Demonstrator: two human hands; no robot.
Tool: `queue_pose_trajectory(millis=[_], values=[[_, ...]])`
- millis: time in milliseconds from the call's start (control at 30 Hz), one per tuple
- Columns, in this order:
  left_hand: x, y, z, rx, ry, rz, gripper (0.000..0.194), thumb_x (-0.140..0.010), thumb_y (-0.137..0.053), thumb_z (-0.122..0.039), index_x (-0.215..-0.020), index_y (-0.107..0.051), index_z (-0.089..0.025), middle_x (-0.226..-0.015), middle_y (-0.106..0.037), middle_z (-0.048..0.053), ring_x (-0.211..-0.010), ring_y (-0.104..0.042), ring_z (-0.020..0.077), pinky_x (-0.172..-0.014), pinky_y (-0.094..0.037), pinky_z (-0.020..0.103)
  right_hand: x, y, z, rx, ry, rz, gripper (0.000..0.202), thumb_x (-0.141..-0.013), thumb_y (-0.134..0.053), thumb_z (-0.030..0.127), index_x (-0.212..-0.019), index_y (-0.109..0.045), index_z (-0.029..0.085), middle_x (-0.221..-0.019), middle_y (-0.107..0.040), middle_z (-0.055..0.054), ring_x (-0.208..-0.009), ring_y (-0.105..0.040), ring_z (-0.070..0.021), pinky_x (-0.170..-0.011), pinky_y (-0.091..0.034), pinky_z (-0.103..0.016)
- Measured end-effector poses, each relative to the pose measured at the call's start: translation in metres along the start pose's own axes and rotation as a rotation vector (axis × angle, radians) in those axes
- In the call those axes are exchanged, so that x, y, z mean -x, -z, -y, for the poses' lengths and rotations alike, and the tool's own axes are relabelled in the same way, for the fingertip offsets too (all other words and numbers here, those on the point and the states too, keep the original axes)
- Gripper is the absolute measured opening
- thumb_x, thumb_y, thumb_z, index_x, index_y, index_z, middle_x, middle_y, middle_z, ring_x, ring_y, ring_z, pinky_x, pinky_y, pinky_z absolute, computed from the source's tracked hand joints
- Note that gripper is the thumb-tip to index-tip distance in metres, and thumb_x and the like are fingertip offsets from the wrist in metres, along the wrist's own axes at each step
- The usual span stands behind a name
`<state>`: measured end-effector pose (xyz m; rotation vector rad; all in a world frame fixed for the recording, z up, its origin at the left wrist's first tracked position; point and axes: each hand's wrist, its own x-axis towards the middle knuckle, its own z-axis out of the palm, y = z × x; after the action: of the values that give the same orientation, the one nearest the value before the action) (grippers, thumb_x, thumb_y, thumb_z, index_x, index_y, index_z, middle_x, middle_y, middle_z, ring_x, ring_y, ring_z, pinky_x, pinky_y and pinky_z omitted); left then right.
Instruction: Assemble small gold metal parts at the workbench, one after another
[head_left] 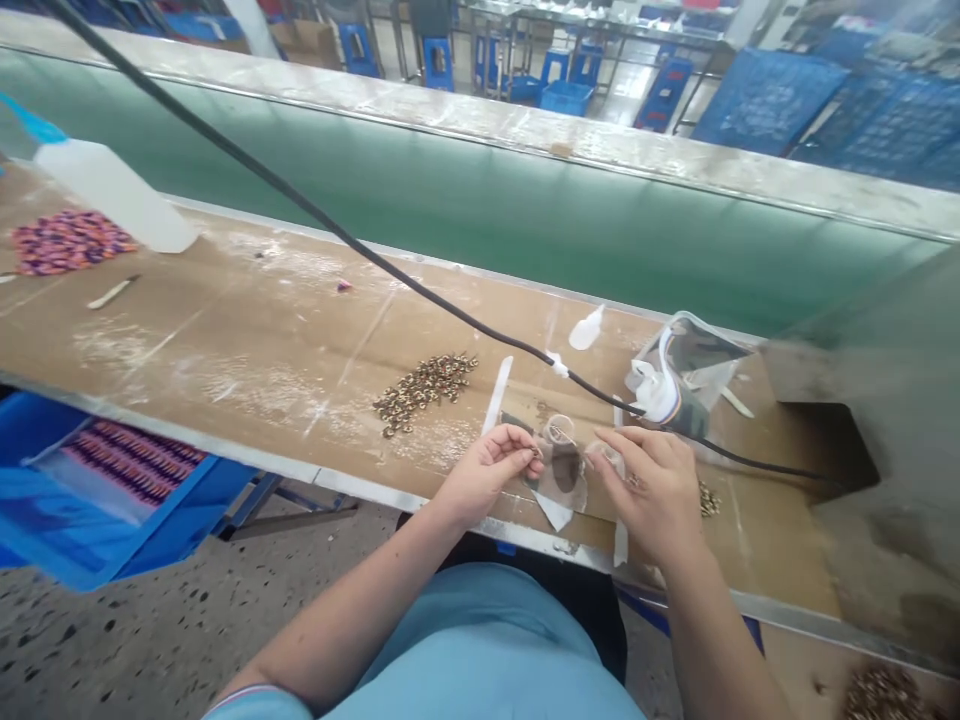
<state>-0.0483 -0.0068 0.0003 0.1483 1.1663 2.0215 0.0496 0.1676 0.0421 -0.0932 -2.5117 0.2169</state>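
Note:
My left hand (493, 470) is closed, thumb and fingertips pinched on a small dark piece that is too tiny to name. My right hand (656, 485) is held to the right with thumb and forefinger drawn together; what lies between the tips is too small to make out. Between the hands stands a small round clear cup (560, 430) with a thin stick in it. Another translucent round item (607, 458) sits partly behind my right fingers. Left of my left hand lies a pile of small brown-and-gold pieces (425, 390). More such pieces (709, 498) show beside my right hand.
A black cable (360, 245) hangs across the view above the bench. A clear zip bag (690, 375) lies at the right. To the left are a white bottle (120, 195), a pink-purple pile (71, 240), a knife (114, 292) and a blue crate (97, 560).

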Motion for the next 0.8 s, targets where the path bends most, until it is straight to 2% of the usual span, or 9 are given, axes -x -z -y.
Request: queue_pose_trajectory(millis=[67,167,267,433,600,800], values=[[0.0,0.0,0.0,-0.02,0.0,0.003,0.028,-0.068,-0.077,-0.032,-0.079,-0.058,-0.014,-0.071,-0.063,0.0,-0.064,-0.061,0.0095,-0.065,-0.048,0.024,0.012,0.01,-0.008,-0.037,-0.14,0.002,0.018,-0.089,-0.055,0.034,-0.092,-0.068,0.022,-0.086,-0.068,-0.004,-0.078,-0.06,-0.0152,-0.073,-0.043,-0.028],[0.001,0.001,0.0,-0.053,0.001,0.006,0.026,-0.069,-0.076,-0.031,-0.079,-0.059,-0.014,-0.068,-0.062,0.0,-0.064,-0.06,0.0101,-0.066,-0.048,0.024,0.037,0.024,-0.025,-0.053,-0.389,0.031,0.021,-0.088,-0.053,0.038,-0.084,-0.066,0.022,-0.072,-0.066,0.0,-0.06,-0.058,-0.012,-0.059,-0.044,-0.024],[0.001,0.0,0.0,-0.079,-0.004,0.007,0.025,-0.07,-0.076,-0.031,-0.079,-0.059,-0.015,-0.069,-0.062,0.0,-0.065,-0.06,0.0102,-0.066,-0.048,0.025,0.058,0.031,-0.041,-0.084,-0.494,0.094,0.026,-0.086,-0.052,0.043,-0.079,-0.065,0.022,-0.069,-0.066,0.0,-0.055,-0.059,-0.011,-0.054,-0.046,-0.023],[0.002,-0.001,-0.001,-0.102,0.006,0.007,0.026,-0.069,-0.076,-0.033,-0.079,-0.06,-0.015,-0.07,-0.062,0.0,-0.065,-0.06,0.0103,-0.066,-0.049,0.025,0.069,0.03,-0.046,-0.116,-0.456,0.237,0.034,-0.086,-0.047,0.048,-0.074,-0.065,0.022,-0.071,-0.068,-0.002,-0.057,-0.061,-0.0129,-0.054,-0.047,-0.025],[0.003,-0.001,-0.001,-0.1,0.014,0.003,0.027,-0.068,-0.076,-0.034,-0.079,-0.06,-0.015,-0.069,-0.062,0.0,-0.065,-0.06,0.0103,-0.067,-0.048,0.025,0.065,0.024,-0.043,-0.118,-0.407,0.273,0.04,-0.089,-0.042,0.051,-0.075,-0.065,0.021,-0.069,-0.066,-0.003,-0.056,-0.06,-0.0135,-0.053,-0.046,-0.026],[0.003,-0.002,-0.001,-0.093,0.014,0.003,0.028,-0.067,-0.077,-0.033,-0.078,-0.059,-0.015,-0.069,-0.061,0.0,-0.064,-0.059,0.01,-0.066,-0.049,0.025,0.065,0.022,-0.044,-0.104,-0.419,0.293,0.043,-0.089,-0.041,0.053,-0.075,-0.065,0.021,-0.067,-0.064,-0.003,-0.054,-0.058,-0.0131,-0.052,-0.044,-0.026]])
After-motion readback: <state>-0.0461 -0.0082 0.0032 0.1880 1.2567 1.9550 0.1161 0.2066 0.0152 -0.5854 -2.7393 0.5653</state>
